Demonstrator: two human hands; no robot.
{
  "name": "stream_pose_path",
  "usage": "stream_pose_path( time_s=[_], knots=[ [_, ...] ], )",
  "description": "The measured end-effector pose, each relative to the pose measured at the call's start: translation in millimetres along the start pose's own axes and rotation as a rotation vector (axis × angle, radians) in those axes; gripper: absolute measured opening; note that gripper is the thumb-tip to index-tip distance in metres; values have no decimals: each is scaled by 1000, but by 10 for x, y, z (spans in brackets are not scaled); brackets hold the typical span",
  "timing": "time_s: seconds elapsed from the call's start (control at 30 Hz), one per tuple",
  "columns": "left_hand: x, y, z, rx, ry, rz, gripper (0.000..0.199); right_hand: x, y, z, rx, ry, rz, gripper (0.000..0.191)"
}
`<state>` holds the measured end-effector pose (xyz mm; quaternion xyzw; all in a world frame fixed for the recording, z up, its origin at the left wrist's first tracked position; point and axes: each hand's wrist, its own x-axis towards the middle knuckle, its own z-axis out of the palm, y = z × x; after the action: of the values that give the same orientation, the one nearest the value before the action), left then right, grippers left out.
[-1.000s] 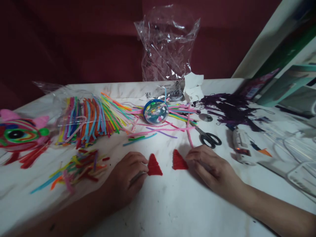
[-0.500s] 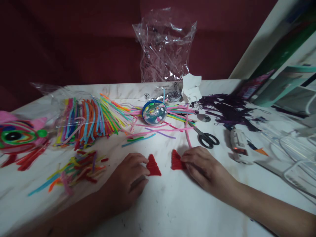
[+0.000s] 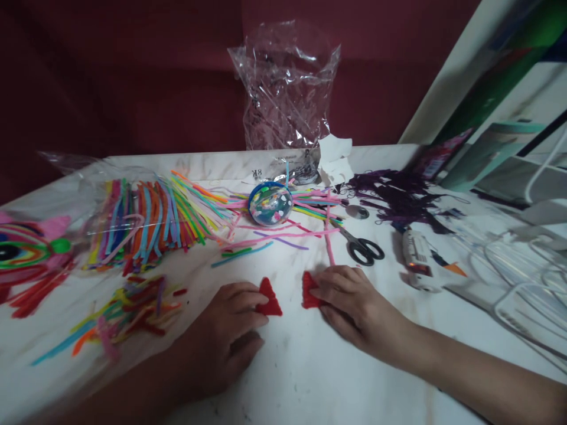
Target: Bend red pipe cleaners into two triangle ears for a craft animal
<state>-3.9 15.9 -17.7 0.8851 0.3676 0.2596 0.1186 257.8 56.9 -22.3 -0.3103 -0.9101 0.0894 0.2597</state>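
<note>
Two small red fuzzy triangles, which look made of pipe cleaner pieces, are apart on the white marbled table (image 3: 292, 366). My left hand (image 3: 225, 330) has its fingertips closed over the left edge of one red triangle (image 3: 270, 300); the thumb sits lower, near the tabletop. On the other side, my right hand (image 3: 349, 301) pinches the outer edge of the second red triangle (image 3: 308, 289), hiding part of it. Beyond them, loose pipe cleaners lie around a clear round ornament (image 3: 271, 203) with coloured spots inside and a blue rim.
Black-handled scissors (image 3: 364, 251) and a white glue gun (image 3: 417, 257) lie to the right, near dark purple strips (image 3: 394, 192) and cables. Left are pipe cleaner bundles (image 3: 150, 224), a pile of cut pieces (image 3: 128, 313) and a colourful fish-like craft (image 3: 31, 254). A clear bag (image 3: 287, 88) stands behind.
Both hands have closed further over the outer edges of the red triangles, covering more of them. The whole view has shifted slightly, moving most things left.
</note>
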Motion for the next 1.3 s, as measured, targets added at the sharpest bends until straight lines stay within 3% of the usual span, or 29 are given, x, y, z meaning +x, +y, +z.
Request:
stream_pose_path(
  time_s=[0.37, 0.5, 0.63, 0.73, 0.9, 1.0, 1.17, 1.3],
  knots=[
    [-27, -48, 51, 1, -44, 18, 32, -12, -5, 20, 60, 29, 9, 22],
    [-29, -31, -12, 31, 46, 22, 29, -20, 12, -15, 166, 186, 109, 28],
    [-26, -25, -78, 82, 149, -14, 21, -3, 68, -74, 221, 350, 291, 15],
    [-11, -29, -86, 79, 162, -38, 16, 7, 73, -93, 225, 292, 303, 9],
    [1, -43, -40, 57, 143, -33, 16, -4, 22, -39, 81, 71, 72, 8],
    [-2, -59, -5, 38, 112, -12, 17, -7, 13, 9, 36, 11, 56, 11],
    [6, -68, 2, 28, 110, -29, 16, -4, 1, 10, 87, 52, 95, 11],
    [5, -77, -24, 47, 151, -59, 16, -2, -10, -54, 217, 240, 186, 11]
  ],
)
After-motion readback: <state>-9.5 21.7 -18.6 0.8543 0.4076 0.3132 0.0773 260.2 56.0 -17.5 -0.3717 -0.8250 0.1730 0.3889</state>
